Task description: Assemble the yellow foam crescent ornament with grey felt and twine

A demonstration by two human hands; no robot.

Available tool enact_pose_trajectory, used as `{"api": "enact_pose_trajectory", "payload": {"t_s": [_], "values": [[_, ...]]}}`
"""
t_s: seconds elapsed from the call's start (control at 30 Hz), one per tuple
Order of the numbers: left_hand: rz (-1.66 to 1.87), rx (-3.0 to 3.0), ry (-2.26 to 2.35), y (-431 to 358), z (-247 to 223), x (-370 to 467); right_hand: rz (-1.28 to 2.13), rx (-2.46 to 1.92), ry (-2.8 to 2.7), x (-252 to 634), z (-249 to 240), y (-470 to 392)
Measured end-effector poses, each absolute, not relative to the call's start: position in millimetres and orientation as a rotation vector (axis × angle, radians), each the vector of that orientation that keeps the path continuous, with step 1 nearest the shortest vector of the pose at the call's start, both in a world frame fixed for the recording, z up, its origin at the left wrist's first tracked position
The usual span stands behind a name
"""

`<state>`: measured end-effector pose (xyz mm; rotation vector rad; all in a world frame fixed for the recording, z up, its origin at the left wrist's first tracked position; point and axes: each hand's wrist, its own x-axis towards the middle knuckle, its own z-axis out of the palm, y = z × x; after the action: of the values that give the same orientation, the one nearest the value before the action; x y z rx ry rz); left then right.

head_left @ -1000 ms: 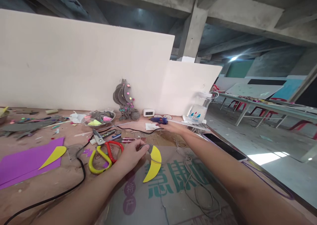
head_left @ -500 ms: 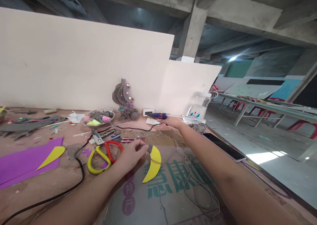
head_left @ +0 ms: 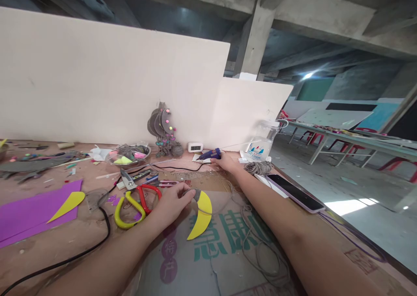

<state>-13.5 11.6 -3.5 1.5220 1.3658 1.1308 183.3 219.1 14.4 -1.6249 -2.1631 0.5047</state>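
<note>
Pinched in my left hand (head_left: 176,202) is the grey, string-wrapped top end of a yellow crescent cutout (head_left: 204,217), held just above a printed cardboard sheet (head_left: 192,270). Grey string (head_left: 257,248) runs from the crescent and lies in loose loops on the cardboard. My right hand (head_left: 225,162) reaches to the back of the table with its fingers around a blue glue gun (head_left: 210,155), whose nozzle points left over a small white paper. The fingers on its far side are hidden.
Red-and-yellow-handled scissors (head_left: 138,204) lie left of my left hand, near purple sheets (head_left: 39,213) with a yellow piece (head_left: 68,205). A black cord (head_left: 106,226) crosses the left side. Behind stand a digital clock (head_left: 195,147) and water jug (head_left: 260,141); a phone (head_left: 296,192) lies right.
My right hand has shifted slightly left and down, and the glue gun's nozzle now tilts lower. The string ball is more exposed. My left hand stays in place with the crescent.
</note>
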Motion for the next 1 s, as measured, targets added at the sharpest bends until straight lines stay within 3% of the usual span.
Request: {"api": "enact_pose_trajectory", "payload": {"t_s": [0.53, 0.77, 1.0], "values": [[1.138, 1.547, 1.378, 11, -5, -14, 0.38, -1.611, -2.253, 195, 21, 190], [1.127, 1.561, 1.39, 12, -5, -14, 0.538, -1.441, -2.253, 194, 23, 205], [1.136, 1.518, 1.357, 12, -4, -13, 0.488, -1.483, -2.127, 197, 22, 225]]}}
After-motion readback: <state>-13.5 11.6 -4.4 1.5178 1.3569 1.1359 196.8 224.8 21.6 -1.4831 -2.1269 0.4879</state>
